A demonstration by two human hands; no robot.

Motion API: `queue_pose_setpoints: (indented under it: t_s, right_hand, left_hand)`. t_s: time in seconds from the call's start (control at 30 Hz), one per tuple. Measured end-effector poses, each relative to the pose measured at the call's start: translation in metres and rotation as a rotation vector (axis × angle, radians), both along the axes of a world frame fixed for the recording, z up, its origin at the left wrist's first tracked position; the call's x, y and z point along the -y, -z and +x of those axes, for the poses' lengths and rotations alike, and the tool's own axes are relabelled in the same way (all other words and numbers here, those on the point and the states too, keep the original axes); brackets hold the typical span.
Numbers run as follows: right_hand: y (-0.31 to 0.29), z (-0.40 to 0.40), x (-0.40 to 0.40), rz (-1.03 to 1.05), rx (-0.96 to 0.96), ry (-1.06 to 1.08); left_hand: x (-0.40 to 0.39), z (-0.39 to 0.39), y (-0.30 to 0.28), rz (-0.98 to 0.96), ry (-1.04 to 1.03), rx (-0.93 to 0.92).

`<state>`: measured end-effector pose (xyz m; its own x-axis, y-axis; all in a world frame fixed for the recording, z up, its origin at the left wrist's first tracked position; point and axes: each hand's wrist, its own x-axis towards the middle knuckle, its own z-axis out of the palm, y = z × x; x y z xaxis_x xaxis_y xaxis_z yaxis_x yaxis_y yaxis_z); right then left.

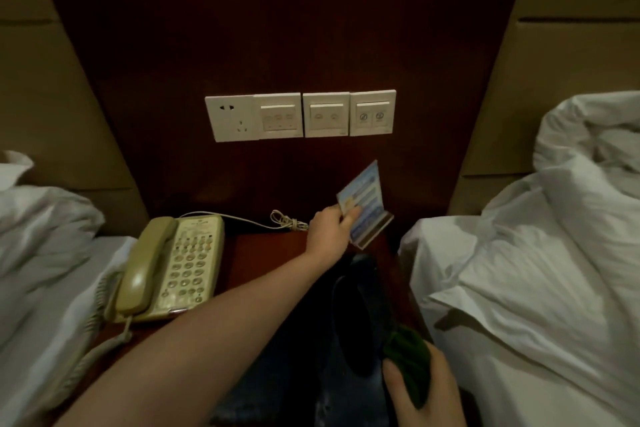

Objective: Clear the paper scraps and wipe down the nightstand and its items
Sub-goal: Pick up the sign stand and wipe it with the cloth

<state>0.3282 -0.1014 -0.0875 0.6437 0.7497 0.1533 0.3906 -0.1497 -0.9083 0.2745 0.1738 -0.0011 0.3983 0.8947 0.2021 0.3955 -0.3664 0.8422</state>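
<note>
Nightstand (263,253), lower centre: left hand (329,230) pinches a standing card display (363,204) at the back right, right hand (420,388) grips a green cloth (408,354) at the bottom. No scraps in sight; wiping looks unfinished. Telephone (169,263) crowds the left, beds flank both sides.

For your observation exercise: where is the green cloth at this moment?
In the head view, the green cloth is bunched in the right hand at the lower right, near the nightstand's front and beside the right-hand bed.
</note>
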Motion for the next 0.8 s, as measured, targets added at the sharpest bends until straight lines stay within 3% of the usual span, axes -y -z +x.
queue_pose_setpoints:
  t_s: [0.17, 0.27, 0.37, 0.43, 0.53, 0.6, 0.67, 0.8]
  right_hand:
    - [-0.007, 0.003, 0.002, -0.115, 0.142, -0.051]
    - [-0.026, -0.01, -0.001, -0.203, 0.483, 0.096]
    - [-0.042, -0.018, -0.007, -0.242, 0.677, 0.03]
    - [-0.052, -0.02, -0.007, -0.237, 0.543, -0.049]
    - [-0.089, -0.034, 0.003, -0.052, 0.09, -0.112]
    - [-0.115, -0.052, 0.011, 0.084, -0.036, -0.115]
    - [-0.144, -0.078, 0.02, 0.219, 0.021, -0.142]
    - [-0.18, -0.129, 0.031, 0.334, 0.397, -0.346]
  left_hand:
    - [0.034, -0.071, -0.039, -0.163, -0.046, 0.471]
    - [0.065, -0.121, -0.051, -0.321, -0.13, 0.594]
    - [0.096, -0.162, -0.057, -0.596, -0.193, 0.771]
    - [0.119, -0.185, -0.057, -0.794, -0.205, 0.919]
    - [0.155, -0.214, -0.052, -0.993, -0.11, 1.1]
    - [0.178, -0.227, -0.052, -1.06, -0.045, 1.121]
    - [0.201, -0.237, -0.059, -1.014, -0.05, 1.025]
    - [0.245, -0.25, -0.069, -0.766, -0.086, 0.708]
